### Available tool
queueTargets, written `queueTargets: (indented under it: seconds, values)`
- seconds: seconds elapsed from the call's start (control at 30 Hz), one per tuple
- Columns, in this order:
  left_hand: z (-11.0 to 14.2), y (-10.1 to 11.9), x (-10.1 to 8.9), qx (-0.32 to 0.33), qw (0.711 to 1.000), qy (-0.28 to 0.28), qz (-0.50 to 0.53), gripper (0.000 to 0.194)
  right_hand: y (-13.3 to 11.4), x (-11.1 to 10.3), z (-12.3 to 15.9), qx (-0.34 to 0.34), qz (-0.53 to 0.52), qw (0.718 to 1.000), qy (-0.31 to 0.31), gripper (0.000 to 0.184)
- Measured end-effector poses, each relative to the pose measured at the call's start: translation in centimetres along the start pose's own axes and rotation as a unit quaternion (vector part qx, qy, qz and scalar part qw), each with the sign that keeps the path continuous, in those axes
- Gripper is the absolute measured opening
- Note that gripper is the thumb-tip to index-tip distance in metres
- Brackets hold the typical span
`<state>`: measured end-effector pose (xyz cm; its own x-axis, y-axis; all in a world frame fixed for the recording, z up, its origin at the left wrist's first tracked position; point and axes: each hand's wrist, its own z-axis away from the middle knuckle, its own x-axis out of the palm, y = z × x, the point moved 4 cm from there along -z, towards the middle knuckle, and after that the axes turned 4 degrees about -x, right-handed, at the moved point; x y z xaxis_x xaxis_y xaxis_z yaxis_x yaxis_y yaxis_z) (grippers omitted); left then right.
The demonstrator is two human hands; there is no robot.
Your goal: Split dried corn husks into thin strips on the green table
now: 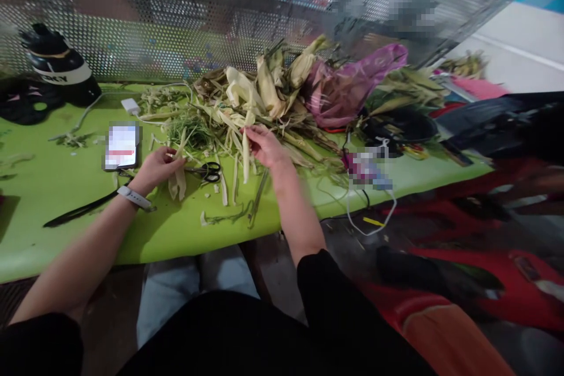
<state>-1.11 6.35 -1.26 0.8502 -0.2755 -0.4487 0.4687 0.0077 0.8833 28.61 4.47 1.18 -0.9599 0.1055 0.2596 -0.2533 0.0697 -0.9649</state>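
Observation:
A heap of pale corn husks (259,91) lies on the lime-green table (57,182). My left hand (156,167), with a white wristband, is closed on a folded husk strip (177,179) that rests on the table. My right hand (264,144) pinches a long husk strip (245,158) that hangs down from its fingers at the edge of the heap. Black scissors (207,171) lie between the two hands. Loose strips are scattered on the table in front of them.
A phone (122,145) lies left of my left hand, with a white charger (131,106) and cable behind it. A pink plastic bag (348,85) sits right of the heap. A perforated metal screen (176,17) backs the table. Black items (57,64) stand far left.

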Motion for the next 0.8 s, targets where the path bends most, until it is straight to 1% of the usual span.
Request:
queueTargets:
  seconds: [0.03,0.1,0.13,0.17,0.2,0.23,0.27,0.3,0.33,0.37,0.4,0.43,0.5,0.6,0.7,0.8]
  values:
    - [0.4,0.8,0.0,0.019,0.999,0.015,-0.04,0.052,0.3,0.9,0.4,0.011,-0.009,1.0,-0.023,0.038]
    - [1.5,2.6,-0.2,0.089,0.988,0.09,-0.088,0.052,0.9,2.5,1.1,0.031,-0.013,0.998,-0.06,0.042]
    - [2.1,3.5,-0.3,0.122,0.978,0.141,-0.092,0.053,1.2,3.2,1.5,0.039,-0.011,0.996,-0.074,0.043]
    - [2.7,4.2,-0.1,0.147,0.972,0.166,-0.078,0.052,1.5,3.8,1.9,0.044,-0.009,0.995,-0.086,0.044]
    - [3.1,4.6,0.3,0.16,0.975,0.148,-0.05,0.047,1.8,4.4,2.2,0.046,-0.008,0.994,-0.097,0.045]
    - [3.3,4.8,1.2,0.158,0.983,0.087,-0.011,0.044,2.0,5.0,2.5,0.045,-0.011,0.993,-0.109,0.046]
    - [3.5,4.7,2.3,0.143,0.989,-0.019,0.041,0.045,2.3,5.5,2.7,0.042,-0.016,0.991,-0.123,0.047]
    - [3.9,4.6,3.6,0.115,0.979,-0.131,0.103,0.048,2.5,6.0,2.9,0.039,-0.021,0.99,-0.137,0.047]
    - [4.2,4.4,4.5,0.08,0.961,-0.215,0.157,0.048,2.7,6.3,3.0,0.035,-0.024,0.988,-0.15,0.047]
    - [4.5,4.2,5.2,0.053,0.94,-0.271,0.201,0.047,2.9,6.6,3.1,0.032,-0.025,0.986,-0.16,0.047]
    - [4.7,4.0,5.6,0.036,0.925,-0.298,0.235,0.046,3.0,6.7,3.2,0.029,-0.025,0.985,-0.165,0.046]
    - [4.8,3.9,5.8,0.024,0.915,-0.308,0.261,0.044,3.1,6.8,3.2,0.027,-0.024,0.985,-0.167,0.046]
    - [4.7,3.7,5.8,0.016,0.911,-0.298,0.284,0.04,3.1,6.8,3.3,0.022,-0.017,0.986,-0.166,0.046]
    - [4.5,3.6,5.6,0.031,0.929,-0.255,0.268,0.034,3.1,6.8,3.6,0.025,0.02,0.985,-0.168,0.047]
    - [4.1,3.5,5.4,0.061,0.958,-0.181,0.212,0.032,3.1,7.0,4.0,0.026,0.088,0.983,-0.16,0.047]
    - [3.7,3.2,5.2,0.074,0.977,-0.112,0.163,0.031,3.2,7.2,3.9,0.025,0.124,0.979,-0.16,0.042]
